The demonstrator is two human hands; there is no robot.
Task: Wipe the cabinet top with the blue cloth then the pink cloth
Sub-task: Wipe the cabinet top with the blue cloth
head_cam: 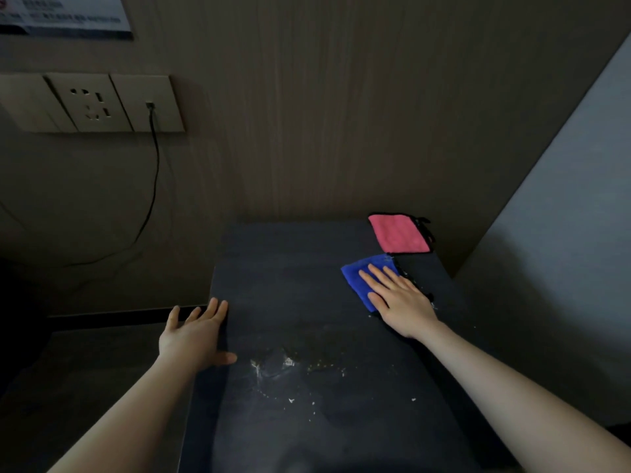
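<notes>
Dim room, dark matte cabinet top (307,274), roughly rectangular, pushed into a corner: wood-grain panel wall (341,114) behind, pale wall (563,216) to the right. Surface is dirty; whitish crumbs and a smeared patch (283,365) sit near the middle-front, a few more specks scattered toward the front and right edge.

Blue cloth (363,278) lies flat on the right side of the top. Right hand (399,298) rests palm-down on it, fingers straight and slightly spread, thumb out to the left; no pinch. Pink cloth (399,233) sits at the back right corner, just behind the blue one, corners nearly touching, dark trim and loop at its right edge.

Left hand (194,336) is at the cabinet's left edge, fingers straight and loosely spread, thumb lying on the top; holds nothing.

Left wall: socket panel (99,102) with a black cable (155,165) plugged in, hanging down and left. Poster corner (65,15) at top left, text unreadable. Lower dark surface (85,370) beside the cabinet at left.
</notes>
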